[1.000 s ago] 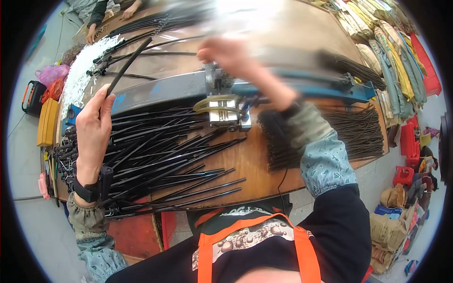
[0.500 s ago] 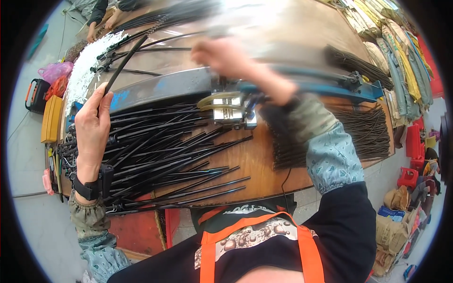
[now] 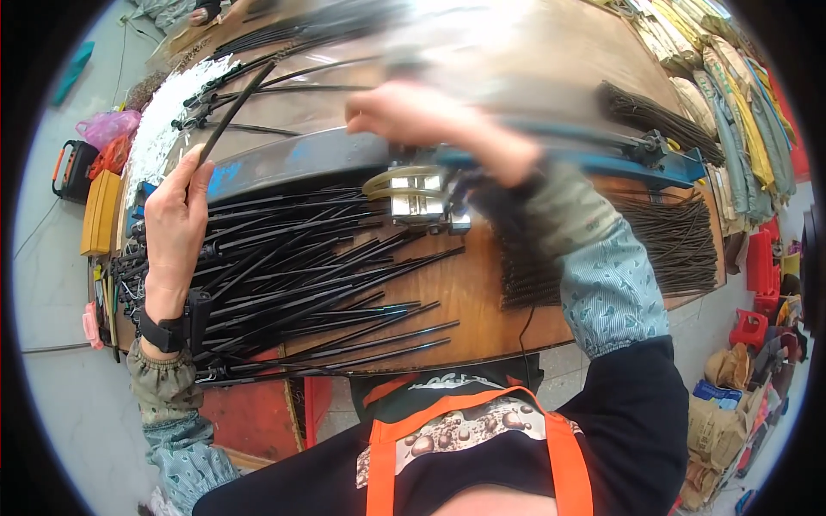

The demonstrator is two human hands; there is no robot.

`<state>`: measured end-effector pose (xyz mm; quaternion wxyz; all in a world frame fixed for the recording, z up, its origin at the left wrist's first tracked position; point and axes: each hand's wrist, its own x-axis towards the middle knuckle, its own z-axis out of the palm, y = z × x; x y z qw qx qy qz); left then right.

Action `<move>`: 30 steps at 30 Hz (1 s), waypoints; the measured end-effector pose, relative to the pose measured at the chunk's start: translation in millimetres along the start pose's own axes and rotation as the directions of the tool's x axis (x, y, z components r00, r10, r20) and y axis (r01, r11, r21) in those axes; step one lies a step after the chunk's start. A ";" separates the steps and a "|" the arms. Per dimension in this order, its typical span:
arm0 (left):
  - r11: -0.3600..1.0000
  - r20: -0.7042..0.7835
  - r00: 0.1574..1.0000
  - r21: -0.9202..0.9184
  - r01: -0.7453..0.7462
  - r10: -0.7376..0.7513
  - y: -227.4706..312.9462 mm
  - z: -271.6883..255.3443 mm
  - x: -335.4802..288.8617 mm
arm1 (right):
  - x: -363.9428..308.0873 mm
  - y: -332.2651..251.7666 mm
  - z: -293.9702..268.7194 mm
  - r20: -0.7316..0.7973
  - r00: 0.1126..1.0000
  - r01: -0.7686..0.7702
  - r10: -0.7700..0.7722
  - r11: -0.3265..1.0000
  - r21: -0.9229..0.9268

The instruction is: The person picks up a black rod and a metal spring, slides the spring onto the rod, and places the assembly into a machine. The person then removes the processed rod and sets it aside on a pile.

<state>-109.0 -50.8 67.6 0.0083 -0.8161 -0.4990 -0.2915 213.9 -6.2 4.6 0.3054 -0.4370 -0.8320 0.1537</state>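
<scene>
In my left hand (image 3: 176, 211) is a thin black tube (image 3: 237, 112), pinched between thumb and fingers and slanting up to the right. My right hand (image 3: 404, 113) is curled and blurred by motion, above the long metal rail (image 3: 331, 150). What it grips, if anything, I cannot make out. Just below this hand, a small metal clamp block (image 3: 416, 199) with a yellowish hose sits at the rail's near side. Many black rods (image 3: 292, 258) lie in a loose pile below my left hand and the rail.
Dark, thin rods (image 3: 667, 241) are stacked at the table's right, with another bundle (image 3: 658, 116) behind the rail. White strips (image 3: 163, 120) lie heaped at far left, near a co-worker's hand (image 3: 206, 12). Rolled sacks (image 3: 731, 103) line the right side. A yellow box (image 3: 101, 211) stands left.
The view has shifted slightly. My left hand keeps its hold on the tube, and my right hand stays curled over the rail, slightly lower. The co-worker's hands have moved up and right.
</scene>
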 end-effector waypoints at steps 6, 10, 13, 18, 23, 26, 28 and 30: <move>0.982 -0.045 0.982 0.055 -0.180 0.182 -20.9 9.8 6.6 | -37.3 39.2 -23.2 -0.119 0.987 0.027 -0.107 0.846 -0.533; 0.956 0.220 0.959 0.190 -0.224 0.181 -15.3 40.8 8.0 | -115.8 68.0 -72.3 -0.157 0.979 0.010 -0.128 0.805 -0.593; 0.934 0.198 0.921 0.054 -0.353 0.337 9.2 91.4 34.6 | -160.3 74.8 -98.5 -0.213 0.973 -0.059 -0.094 0.785 -0.617; 0.865 0.109 0.861 -0.132 -0.483 0.497 45.3 138.5 53.7 | -183.2 76.3 -109.0 -0.262 0.965 -0.136 -0.027 0.800 -0.584; 0.932 0.266 0.901 -0.215 -0.291 0.343 57.1 129.8 59.7 | -180.7 85.3 -101.6 -0.293 0.956 -0.171 0.011 0.832 -0.527; 0.926 0.274 0.900 -0.262 -0.270 0.340 49.4 144.2 63.3 | -181.3 90.0 -101.0 -0.317 0.948 -0.194 0.026 0.836 -0.513; 0.899 0.210 0.903 -0.320 -0.298 0.375 45.0 155.4 63.2 | -182.2 94.4 -98.6 -0.309 0.950 -0.211 0.052 0.834 -0.509; 0.917 0.187 0.914 -0.252 -0.310 0.361 46.1 160.5 60.1 | -183.9 96.9 -97.3 -0.307 0.949 -0.223 0.067 0.832 -0.508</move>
